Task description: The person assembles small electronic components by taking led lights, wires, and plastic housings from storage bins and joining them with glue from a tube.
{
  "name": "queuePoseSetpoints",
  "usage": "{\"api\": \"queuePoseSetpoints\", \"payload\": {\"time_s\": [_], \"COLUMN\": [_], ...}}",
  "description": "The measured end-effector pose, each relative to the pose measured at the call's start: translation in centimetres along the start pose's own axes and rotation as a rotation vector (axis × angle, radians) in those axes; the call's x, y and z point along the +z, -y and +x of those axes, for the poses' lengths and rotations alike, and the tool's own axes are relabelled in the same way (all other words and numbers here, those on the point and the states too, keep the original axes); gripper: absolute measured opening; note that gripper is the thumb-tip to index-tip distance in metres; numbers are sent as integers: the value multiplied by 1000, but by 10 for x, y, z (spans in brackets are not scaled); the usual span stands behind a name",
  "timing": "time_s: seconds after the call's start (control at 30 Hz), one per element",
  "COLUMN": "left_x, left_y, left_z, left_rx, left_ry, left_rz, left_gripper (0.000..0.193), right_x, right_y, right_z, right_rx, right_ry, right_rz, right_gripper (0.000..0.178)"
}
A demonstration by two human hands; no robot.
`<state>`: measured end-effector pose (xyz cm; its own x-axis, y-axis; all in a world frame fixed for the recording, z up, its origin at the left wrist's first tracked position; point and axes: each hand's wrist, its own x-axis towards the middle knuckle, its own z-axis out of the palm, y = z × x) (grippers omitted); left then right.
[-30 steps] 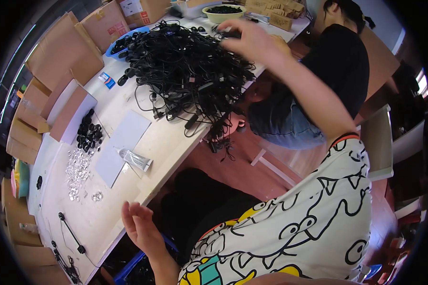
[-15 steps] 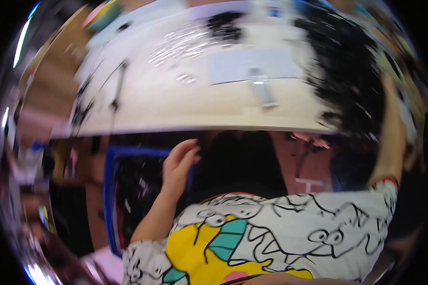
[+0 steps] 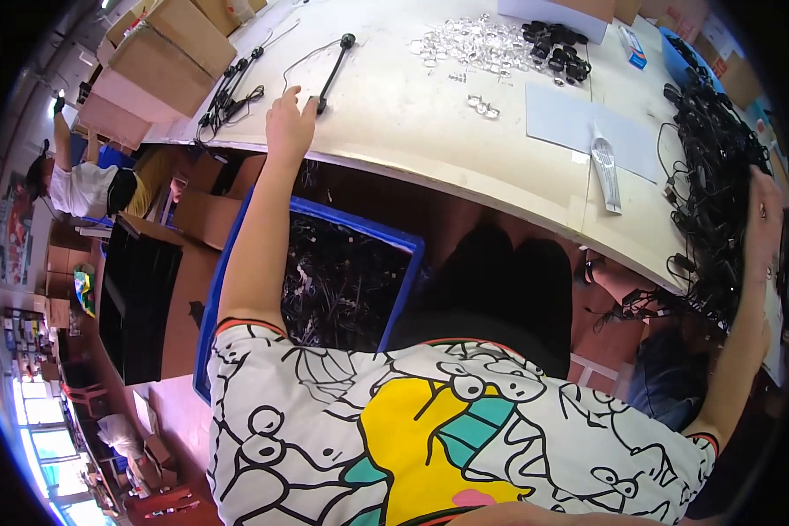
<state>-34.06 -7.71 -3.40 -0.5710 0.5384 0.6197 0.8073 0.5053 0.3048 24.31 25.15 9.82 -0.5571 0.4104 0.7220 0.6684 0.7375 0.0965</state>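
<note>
My left hand [image 3: 291, 123] is over the table's front edge at the left, fingers apart. Its thumb is beside the lower end of a thin black rod [image 3: 331, 79] with knobbed ends and a thin cable; whether they touch is hard to tell. More black rods with cables [image 3: 231, 92] lie left of that hand. At the far right, my right hand [image 3: 764, 210] reaches against a large heap of black cables [image 3: 710, 175]. Its fingertips are partly lost among the dark cables, so its grip does not show.
On the white table [image 3: 430, 131] lie clear small parts [image 3: 478, 44], black round parts [image 3: 557, 53], a grey sheet [image 3: 552, 118] and a white tube [image 3: 603, 171]. A blue crate [image 3: 359, 223] of dark cables stands below the edge. Cardboard boxes [image 3: 171, 57] and another person [image 3: 88, 188] are leftward.
The view has swung left and sharpened. My left hand has gone from above the blue crate up to the black rod on the table. My right hand stays at the cable heap.
</note>
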Motion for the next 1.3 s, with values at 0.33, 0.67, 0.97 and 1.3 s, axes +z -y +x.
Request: {"api": "queuePoseSetpoints", "payload": {"time_s": [0.33,0.67,0.97,1.3], "left_x": [-10,-48,-47,-55], "left_y": [9,-15,-129,-156], "left_z": [12,-37,-137,-85], "left_rx": [-396,-952,-631,-684], "left_ry": [420,390,417,346], "left_rz": [47,-1493,-1524,-2038], "left_gripper": [46,14,27,51], "right_x": [15,78,90,74], "right_y": [220,359,413,344], "right_z": [-20,-15,-5,-84], "right_rx": [-583,-70,749,402], "right_ry": [116,585,1132,1112], "right_rz": [443,1310,1867,1652], "right_gripper": [23,15,36,24]}}
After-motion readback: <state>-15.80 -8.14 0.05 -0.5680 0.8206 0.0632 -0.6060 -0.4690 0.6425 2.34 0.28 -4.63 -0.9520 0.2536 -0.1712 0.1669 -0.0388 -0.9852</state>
